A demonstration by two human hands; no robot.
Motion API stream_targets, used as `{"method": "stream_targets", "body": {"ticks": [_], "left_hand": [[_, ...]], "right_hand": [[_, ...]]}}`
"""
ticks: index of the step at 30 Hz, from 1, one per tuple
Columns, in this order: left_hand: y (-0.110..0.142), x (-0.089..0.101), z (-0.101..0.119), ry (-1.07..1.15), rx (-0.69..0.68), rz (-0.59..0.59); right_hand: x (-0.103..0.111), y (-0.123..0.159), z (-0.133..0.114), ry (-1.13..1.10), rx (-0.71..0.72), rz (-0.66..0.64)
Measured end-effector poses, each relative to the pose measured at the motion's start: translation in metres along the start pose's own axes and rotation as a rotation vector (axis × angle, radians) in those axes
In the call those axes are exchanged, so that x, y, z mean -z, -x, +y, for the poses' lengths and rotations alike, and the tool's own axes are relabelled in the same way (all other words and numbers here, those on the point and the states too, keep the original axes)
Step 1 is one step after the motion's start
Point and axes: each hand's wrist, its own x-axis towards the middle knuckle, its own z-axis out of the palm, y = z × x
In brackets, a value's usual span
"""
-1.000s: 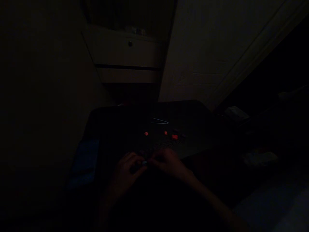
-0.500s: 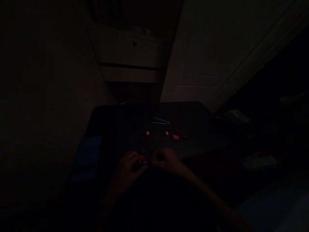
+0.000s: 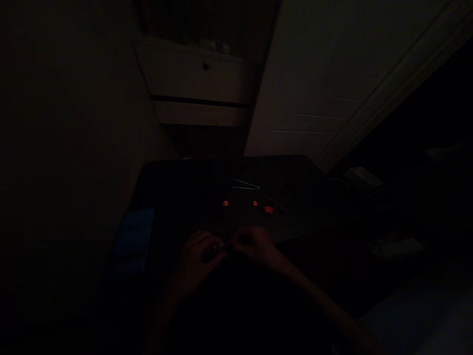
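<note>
The view is very dark. My left hand [image 3: 199, 254] is closed around a small pale-and-dark piece [image 3: 222, 245] whose kind I cannot make out. Fingertips of my right hand [image 3: 251, 242] are pinched together at the right end of that piece, touching or almost touching it. Beyond the hands on the dark table [image 3: 177, 192] lie a small orange-red piece [image 3: 225, 203], a second small orange-red piece [image 3: 254, 203] and a larger red block [image 3: 268, 210]. Farther back rest tweezers [image 3: 247, 185], their tips spread to the left.
A blue flat object [image 3: 133, 236] lies at the table's left edge. Dim dark pieces [image 3: 283, 209] sit beside the red block. Behind the table stand a drawer cabinet [image 3: 199, 79] and a pale door-like panel [image 3: 303, 98]. A pale box-like object [image 3: 362, 177] is at right.
The scene has grown dimmer around the table. Both hands stay in nearly the same place, with a slight shift of the fingers at the small piece.
</note>
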Motion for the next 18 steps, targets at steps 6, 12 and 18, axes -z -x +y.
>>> {"method": "stream_targets", "body": {"ticks": [6, 12, 18], "left_hand": [[0.001, 0.000, 0.000, 0.001, -0.014, 0.003], [0.001, -0.001, -0.002, -0.009, -0.018, 0.011], [0.001, 0.002, -0.001, 0.003, -0.002, -0.019]], "right_hand": [[0.005, -0.001, -0.004, 0.001, 0.009, -0.054], [0.007, -0.004, -0.001, -0.010, 0.035, -0.107], [0.012, -0.004, 0.000, 0.031, 0.101, -0.154]]}}
